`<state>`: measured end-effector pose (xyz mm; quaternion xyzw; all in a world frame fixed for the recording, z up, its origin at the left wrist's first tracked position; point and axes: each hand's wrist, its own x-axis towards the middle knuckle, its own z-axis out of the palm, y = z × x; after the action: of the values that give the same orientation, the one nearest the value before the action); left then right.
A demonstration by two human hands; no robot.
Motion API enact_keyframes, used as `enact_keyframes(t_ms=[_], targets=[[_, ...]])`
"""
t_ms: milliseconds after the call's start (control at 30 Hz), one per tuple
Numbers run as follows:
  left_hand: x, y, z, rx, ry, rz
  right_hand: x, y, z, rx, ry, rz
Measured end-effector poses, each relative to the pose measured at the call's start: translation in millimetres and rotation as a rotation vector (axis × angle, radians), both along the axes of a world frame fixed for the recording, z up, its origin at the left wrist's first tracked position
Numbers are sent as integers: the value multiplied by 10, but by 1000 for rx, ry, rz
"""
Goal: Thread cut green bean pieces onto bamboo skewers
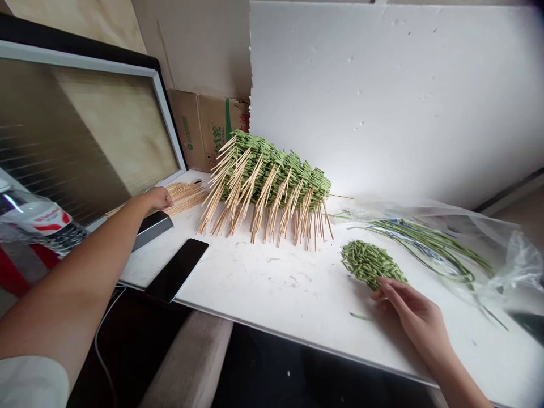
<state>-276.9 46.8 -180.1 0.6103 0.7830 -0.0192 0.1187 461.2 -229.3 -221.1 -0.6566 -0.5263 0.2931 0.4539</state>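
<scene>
My left hand [159, 198] reaches to the far left, its fingers curled at a spread of loose bamboo skewers [189, 195]. Whether a skewer is between those fingers is hidden. My right hand [414, 311] is at the near edge of a heap of short-cut green bean pieces [369, 260], thumb and fingers drawn together. What they pinch, if anything, is too small to make out. Between the hands, a large stack of skewered green beans [276, 170] leans near the back wall, bare stick ends pointing toward me. One loose green piece [361, 316] lies near the heap.
A black phone [177, 271] lies by the table's front edge, beside a dark box-shaped object [155, 228]. A clear plastic bag [450, 243] with long green beans is at right. A bottle [38, 218], a framed glass panel [97, 119] and a cardboard box [199, 127] stand left.
</scene>
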Motion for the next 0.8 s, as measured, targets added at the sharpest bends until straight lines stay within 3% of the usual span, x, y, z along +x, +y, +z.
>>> enact_keyframes(t_ms=[400, 600, 800], targets=[[-89, 54, -68, 44, 47, -5, -44, -54, 66, 61, 76, 15], [-59, 67, -66, 13, 56, 30, -12, -89, 61, 101, -8, 70], [-70, 88, -75, -15, 50, 19, 67, -43, -4, 167, 241, 112]])
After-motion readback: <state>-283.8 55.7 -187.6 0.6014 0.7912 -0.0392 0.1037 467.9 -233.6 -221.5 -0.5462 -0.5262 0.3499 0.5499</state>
